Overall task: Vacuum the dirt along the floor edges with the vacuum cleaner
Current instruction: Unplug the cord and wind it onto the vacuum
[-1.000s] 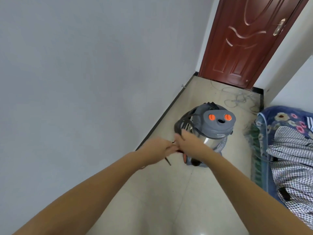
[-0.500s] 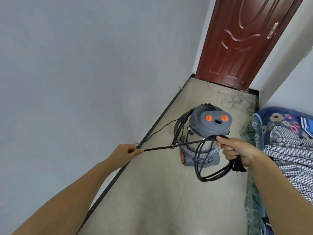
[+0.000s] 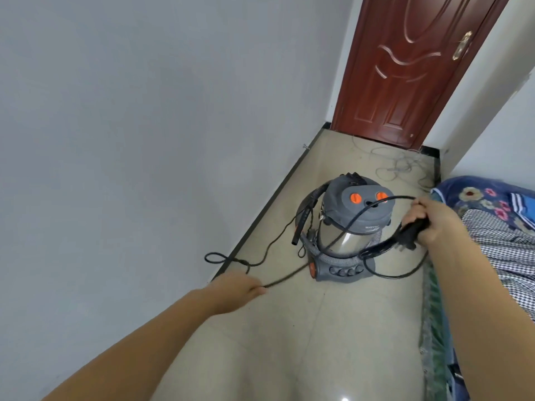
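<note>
A grey canister vacuum cleaner (image 3: 350, 227) with a steel drum and two orange knobs stands on the tiled floor near the left wall. Its black hose (image 3: 304, 215) hangs at its left side. My left hand (image 3: 234, 287) pinches the black power cord (image 3: 292, 273) low over the floor, in front and to the left of the vacuum. My right hand (image 3: 428, 219) grips a coiled bunch of the same cord with the plug (image 3: 411, 231), to the right of the vacuum's lid. One loop of cord arcs over the lid; more trails along the baseboard.
A black baseboard (image 3: 260, 215) runs along the grey wall on the left. A red-brown door (image 3: 411, 70) closes the far end, with loose thin wires (image 3: 402, 166) on the floor before it. A bed with floral and checked covers (image 3: 498, 227) lines the right side.
My hands have drawn apart, the left one lowering toward the floor by the wall and the right one lifting the coil. More cord now lies slack along the baseboard.
</note>
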Motion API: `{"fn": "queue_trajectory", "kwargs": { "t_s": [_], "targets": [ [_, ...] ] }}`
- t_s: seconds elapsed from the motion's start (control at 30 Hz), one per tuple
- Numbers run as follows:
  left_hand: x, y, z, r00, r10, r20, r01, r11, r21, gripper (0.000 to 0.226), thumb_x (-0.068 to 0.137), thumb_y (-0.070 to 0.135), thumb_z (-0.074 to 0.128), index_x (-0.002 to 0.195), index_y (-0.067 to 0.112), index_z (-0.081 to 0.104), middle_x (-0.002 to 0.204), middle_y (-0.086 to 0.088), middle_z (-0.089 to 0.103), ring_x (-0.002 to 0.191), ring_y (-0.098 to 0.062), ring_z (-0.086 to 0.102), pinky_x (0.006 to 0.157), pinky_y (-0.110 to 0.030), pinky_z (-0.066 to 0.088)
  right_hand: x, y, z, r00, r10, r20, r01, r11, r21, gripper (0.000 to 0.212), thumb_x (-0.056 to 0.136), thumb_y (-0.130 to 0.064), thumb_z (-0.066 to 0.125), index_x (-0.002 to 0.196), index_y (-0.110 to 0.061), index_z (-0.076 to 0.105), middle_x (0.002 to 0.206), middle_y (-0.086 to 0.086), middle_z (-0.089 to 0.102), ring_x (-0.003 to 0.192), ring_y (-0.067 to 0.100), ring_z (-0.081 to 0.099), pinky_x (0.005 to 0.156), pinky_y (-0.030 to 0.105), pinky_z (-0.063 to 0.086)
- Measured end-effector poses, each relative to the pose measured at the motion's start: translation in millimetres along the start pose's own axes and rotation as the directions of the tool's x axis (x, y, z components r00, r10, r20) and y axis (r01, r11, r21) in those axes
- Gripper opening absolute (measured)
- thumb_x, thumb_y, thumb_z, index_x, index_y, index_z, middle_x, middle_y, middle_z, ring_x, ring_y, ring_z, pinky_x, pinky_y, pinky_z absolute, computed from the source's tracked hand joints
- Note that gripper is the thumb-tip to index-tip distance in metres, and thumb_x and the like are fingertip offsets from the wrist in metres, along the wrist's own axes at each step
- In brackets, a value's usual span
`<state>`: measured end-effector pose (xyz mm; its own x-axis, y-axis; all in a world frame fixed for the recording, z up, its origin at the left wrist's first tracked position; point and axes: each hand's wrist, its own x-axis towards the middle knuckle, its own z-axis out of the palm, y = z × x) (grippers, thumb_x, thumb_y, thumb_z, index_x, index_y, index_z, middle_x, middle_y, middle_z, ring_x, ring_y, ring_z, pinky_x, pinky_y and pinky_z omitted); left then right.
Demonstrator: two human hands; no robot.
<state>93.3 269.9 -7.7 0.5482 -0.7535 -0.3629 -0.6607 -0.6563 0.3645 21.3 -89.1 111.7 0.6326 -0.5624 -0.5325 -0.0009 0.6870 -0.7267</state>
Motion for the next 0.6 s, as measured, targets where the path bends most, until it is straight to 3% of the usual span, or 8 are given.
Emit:
{"fn": "queue_trajectory", "kwargs": {
  "t_s": [0.1, 0.2, 0.27, 0.3, 0.37, 0.47, 0.5, 0.6],
  "targets": [
    [16, 61, -17, 0.976, 0.148, 0.159, -0.166, 0.980, 0.110, 0.041, 0.103, 0.043, 0.029, 0.075, 0.017, 0.042, 0.077, 0.002, 0.049, 0.074, -0.020, 0.047, 0.069, -0.033, 0.033, -17, 21, 41, 0.959, -0.280, 0.041, 0.279, 0.912, -0.299, 0.039, 0.104, -0.018, 0.036, 0.066, -0.011, 0.044, 0.035, -0.004, 0.052, 0.030, 0.008, 0.051, 0.035, 0.016, 0.043],
    [28, 99, -40, 0.956, 0.281, 0.086, -0.289, 0.951, 0.106, 0.043, 0.103, 0.039, 0.034, 0.066, 0.018, 0.040, 0.063, 0.009, 0.038, 0.057, -0.007, 0.035, 0.055, -0.028, 0.025, -37, 67, 65, 0.867, -0.230, 0.442, 0.497, 0.342, -0.798, 0.041, 0.103, -0.025, 0.038, 0.070, -0.008, 0.057, 0.055, -0.003, 0.069, 0.052, 0.005, 0.067, 0.055, 0.018, 0.052],
    [36, 100, -58, 0.957, 0.289, -0.031, -0.286, 0.955, 0.076, 0.036, 0.102, 0.038, 0.036, 0.077, 0.018, 0.052, 0.064, 0.010, 0.041, 0.057, -0.007, 0.037, 0.054, -0.026, 0.026, -42, 95, 63, 0.819, 0.015, 0.574, 0.573, -0.076, -0.816, 0.036, 0.103, -0.024, 0.038, 0.069, -0.015, 0.051, 0.052, -0.009, 0.062, 0.052, 0.000, 0.060, 0.051, 0.014, 0.042],
    [39, 95, -65, 0.959, 0.270, -0.088, -0.267, 0.963, 0.047, 0.035, 0.102, 0.038, 0.038, 0.081, 0.017, 0.056, 0.064, 0.010, 0.042, 0.057, -0.007, 0.039, 0.056, -0.027, 0.028, -42, 106, 59, 0.802, 0.065, 0.594, 0.596, -0.173, -0.784, 0.035, 0.103, -0.023, 0.038, 0.069, -0.018, 0.046, 0.054, -0.009, 0.057, 0.052, 0.004, 0.055, 0.047, 0.015, 0.038],
    [44, 77, -74, 0.958, 0.207, -0.197, -0.222, 0.973, -0.056, 0.038, 0.100, 0.041, 0.044, 0.070, 0.017, 0.050, 0.058, 0.010, 0.042, 0.052, -0.006, 0.039, 0.055, -0.027, 0.030, -42, 116, 50, 0.819, 0.073, 0.569, 0.574, -0.083, -0.815, 0.033, 0.102, -0.025, 0.039, 0.071, -0.016, 0.044, 0.055, -0.004, 0.050, 0.048, 0.011, 0.047, 0.043, 0.016, 0.034],
    [46, 52, -73, 0.940, 0.107, -0.325, -0.201, 0.942, -0.271, 0.044, 0.091, 0.046, 0.057, 0.059, 0.019, 0.047, 0.053, 0.009, 0.041, 0.049, -0.005, 0.035, 0.052, -0.021, 0.029, -46, 109, 40, 0.867, 0.139, 0.478, 0.385, 0.422, -0.821, 0.031, 0.099, -0.030, 0.048, 0.073, -0.012, 0.048, 0.048, -0.003, 0.039, 0.037, 0.010, 0.032, 0.036, 0.021, 0.029],
    [47, 44, -72, 0.932, 0.088, -0.351, -0.205, 0.927, -0.314, 0.043, 0.090, 0.046, 0.059, 0.060, 0.016, 0.051, 0.054, 0.007, 0.043, 0.050, -0.006, 0.036, 0.053, -0.021, 0.029, -47, 101, 38, 0.857, 0.170, 0.486, 0.345, 0.511, -0.787, 0.033, 0.097, -0.033, 0.052, 0.071, -0.013, 0.050, 0.048, -0.003, 0.035, 0.036, 0.010, 0.028, 0.035, 0.020, 0.027],
    [46, 28, -68, 0.929, 0.098, -0.356, -0.214, 0.929, -0.302, 0.039, 0.089, 0.044, 0.061, 0.062, 0.017, 0.053, 0.057, 0.006, 0.046, 0.052, -0.007, 0.037, 0.055, -0.023, 0.029, -46, 74, 32, 0.785, 0.327, 0.526, 0.350, 0.467, -0.812, 0.033, 0.092, -0.036, 0.061, 0.065, -0.016, 0.063, 0.050, -0.003, 0.028, 0.039, 0.009, 0.023, 0.036, 0.019, 0.024]
  ]
}}
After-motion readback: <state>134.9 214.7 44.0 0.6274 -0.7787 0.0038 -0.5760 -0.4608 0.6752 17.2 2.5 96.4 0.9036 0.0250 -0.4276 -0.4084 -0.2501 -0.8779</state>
